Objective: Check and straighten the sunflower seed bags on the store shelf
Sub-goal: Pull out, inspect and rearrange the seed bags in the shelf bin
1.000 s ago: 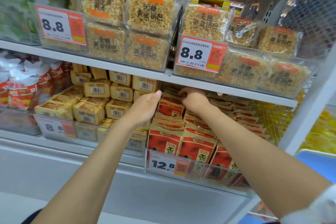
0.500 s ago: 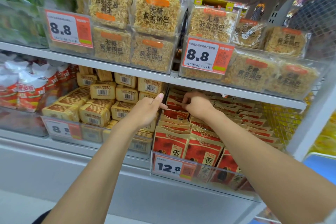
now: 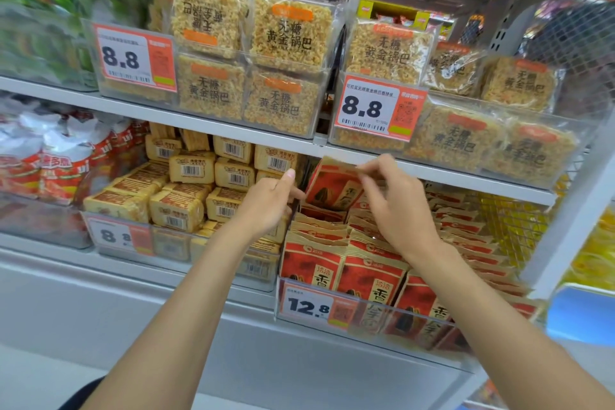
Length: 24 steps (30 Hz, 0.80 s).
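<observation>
Head view: the red-and-tan paper sunflower seed bag (image 3: pixel 334 185) stands higher than the rest, at the back of the left file of matching red seed bags (image 3: pixel 319 260), just under the grey metal shelf (image 3: pixel 133 106) above. Its long axis runs roughly 12 to 6, the top leaning slightly toward 1 o'clock.

From my right hand (image 3: pixel 396 210) the bag lies at 9 o'clock, touching. From my left hand (image 3: pixel 268 205) it lies at 3 o'clock, just beside. The right hand is nearer: thumb and forefinger pinch the bag's tan top edge.

The left hand grasps nothing I can see, its forefinger straight toward 12. Whether its thumb touches the bag's left edge I cannot tell.

I judge the next move seats the bag toward 6, square in the clear plastic bin (image 3: pixel 399 309).
</observation>
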### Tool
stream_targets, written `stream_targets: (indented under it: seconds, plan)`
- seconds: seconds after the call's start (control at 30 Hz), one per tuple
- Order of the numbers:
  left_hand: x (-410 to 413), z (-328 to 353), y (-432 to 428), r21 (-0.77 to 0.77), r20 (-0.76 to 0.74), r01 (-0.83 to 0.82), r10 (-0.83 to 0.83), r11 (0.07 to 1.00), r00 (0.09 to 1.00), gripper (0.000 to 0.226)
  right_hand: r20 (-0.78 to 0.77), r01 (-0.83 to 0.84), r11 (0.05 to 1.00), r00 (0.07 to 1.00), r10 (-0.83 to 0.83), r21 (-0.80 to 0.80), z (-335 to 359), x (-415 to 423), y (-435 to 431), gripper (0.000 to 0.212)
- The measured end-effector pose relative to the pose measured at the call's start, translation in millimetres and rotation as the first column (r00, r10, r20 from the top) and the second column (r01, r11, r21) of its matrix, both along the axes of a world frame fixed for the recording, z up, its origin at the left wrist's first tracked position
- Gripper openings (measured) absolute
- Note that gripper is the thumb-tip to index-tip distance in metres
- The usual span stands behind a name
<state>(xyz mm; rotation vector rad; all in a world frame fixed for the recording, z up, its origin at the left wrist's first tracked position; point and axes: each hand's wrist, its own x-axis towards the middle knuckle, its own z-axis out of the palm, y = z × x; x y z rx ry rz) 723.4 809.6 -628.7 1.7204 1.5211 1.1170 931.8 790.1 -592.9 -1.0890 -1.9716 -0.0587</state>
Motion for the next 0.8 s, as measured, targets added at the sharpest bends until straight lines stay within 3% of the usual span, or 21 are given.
stream_targets:
  seconds: [0.1, 0.2, 0.3, 0.43, 0.53, 0.6, 0.8]
  plan:
    - [-4.7, 8.6, -0.2, 0.065, 0.100, -0.037, 0.031, 0.997, 0.995, 0.054, -0.180, 0.016, 0.965, 0.983, 0.032, 0.263, 23.1, 6.1, -14.5, 0.009]
    - [-6.1, 28.1, -10.2, 0.107, 0.276, -0.072, 0.040, 0.992, 0.960, 0.050, -0.350, 0.051, 0.940, 0.934, 0.075, 0.337, 49.2, 13.4, -26.4, 0.012]
    - [8.6, 52.2, -27.1, 0.113, 0.411, 0.019, -0.064, 0.993, 0.909, 0.046, -0.512, 0.036, 0.972, 0.854, 0.090, 0.231, 61.6, 16.2, -32.4, 0.018]
    - [40.6, 63.7, -49.1, 0.097, 0.332, 0.249, -0.267, 0.964, 0.905, 0.039, -0.617, -0.119, 0.990, 0.785, 0.047, -0.076, 52.9, 6.7, -30.6, 0.017]
    - [50.7, 56.9, -53.7, 0.138, 0.295, 0.161, -0.196, 0.977, 0.935, 0.028, -0.772, -0.244, 0.950, 0.635, 0.006, -0.194, 40.8, 2.0, -30.7, 0.007]
    - [52.9, 52.7, -53.9, 0.111, 0.372, 0.147, -0.178, 0.983, 0.911, 0.027, -0.842, -0.310, 0.923, 0.540, -0.028, -0.229, 34.4, 0.2, -34.2, 0.021]
    - [60.2, 45.0, -59.2, 0.036, 0.364, 0.282, -0.276, 0.959, 0.890, 0.036, -0.784, -0.213, 0.923, 0.607, -0.134, -0.322, 9.3, -7.0, -36.7, 0.034]
